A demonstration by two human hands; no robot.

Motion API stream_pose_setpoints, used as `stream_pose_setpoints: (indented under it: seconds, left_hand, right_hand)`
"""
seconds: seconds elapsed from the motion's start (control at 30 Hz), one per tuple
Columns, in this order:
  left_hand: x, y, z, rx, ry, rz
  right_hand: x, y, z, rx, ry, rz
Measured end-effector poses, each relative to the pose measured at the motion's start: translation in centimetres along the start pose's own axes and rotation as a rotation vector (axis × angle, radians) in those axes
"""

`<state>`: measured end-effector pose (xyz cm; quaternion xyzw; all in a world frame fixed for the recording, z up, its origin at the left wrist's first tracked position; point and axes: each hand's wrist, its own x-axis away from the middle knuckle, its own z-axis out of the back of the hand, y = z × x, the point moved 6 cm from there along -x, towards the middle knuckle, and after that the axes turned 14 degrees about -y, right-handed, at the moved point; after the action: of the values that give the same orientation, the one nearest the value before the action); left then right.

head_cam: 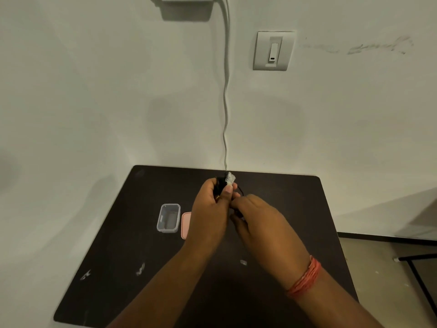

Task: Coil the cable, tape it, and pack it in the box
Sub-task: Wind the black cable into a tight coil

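Observation:
My left hand (pixel 210 204) holds a small bundle of black cable (pixel 220 182) above the middle of the dark table (pixel 118 245). A crumpled bit of clear tape (pixel 230 178) sits at the top of the bundle, under my left thumb. My right hand (pixel 257 221) is closed on a loose black strand of the cable (pixel 240 189) just right of the bundle. A small clear plastic box (pixel 168 218) stands open on the table to the left of my hands. Its pink lid (pixel 185 224) lies beside it, partly hidden by my left wrist.
Small scraps of clear tape (pixel 140 269) lie on the table near the front left, another scrap (pixel 243 262) under my right forearm. A white cord (pixel 225 102) hangs down the wall behind the table. A wall switch (pixel 273 51) is at upper right. A black frame (pixel 421 275) stands right.

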<state>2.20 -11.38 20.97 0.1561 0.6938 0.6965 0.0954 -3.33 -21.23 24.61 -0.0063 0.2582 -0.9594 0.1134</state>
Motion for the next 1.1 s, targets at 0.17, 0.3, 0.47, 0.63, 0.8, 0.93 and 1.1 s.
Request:
stream_pose_setpoints:
  seconds: [0.17,0.3,0.47,0.63,0.8,0.93,1.1]
  left_hand:
    - [0.1,-0.7,0.0,-0.048,-0.084,0.026]
    - [0.4,-1.0,-0.2,-0.081,-0.192,0.037]
    - [0.7,-1.2,-0.5,-0.161,-0.300,0.053]
    - [1.2,-1.9,-0.7,-0.124,-0.404,0.145]
    - [1.7,-3.3,-1.5,0.113,-0.529,0.283]
    - [2.6,-3.9,-2.3,0.263,-0.608,0.328]
    - [3.7,-7.3,-2.2,0.311,-0.525,0.460]
  right_hand:
    - [0.2,0.0,0.8,0.016,0.047,0.092]
    - [0.0,0.9,1.6,-0.014,0.056,0.148]
    - [-0.5,2.2,1.6,-0.012,0.038,0.180]
    - [-0.3,3.0,1.0,0.018,0.093,0.233]
    - [0.2,4.5,0.0,-0.029,0.152,0.247]
    - [0.7,5.8,-2.0,-0.114,0.173,0.151]
    - [1.6,7.6,-5.9,-0.354,0.098,0.019]
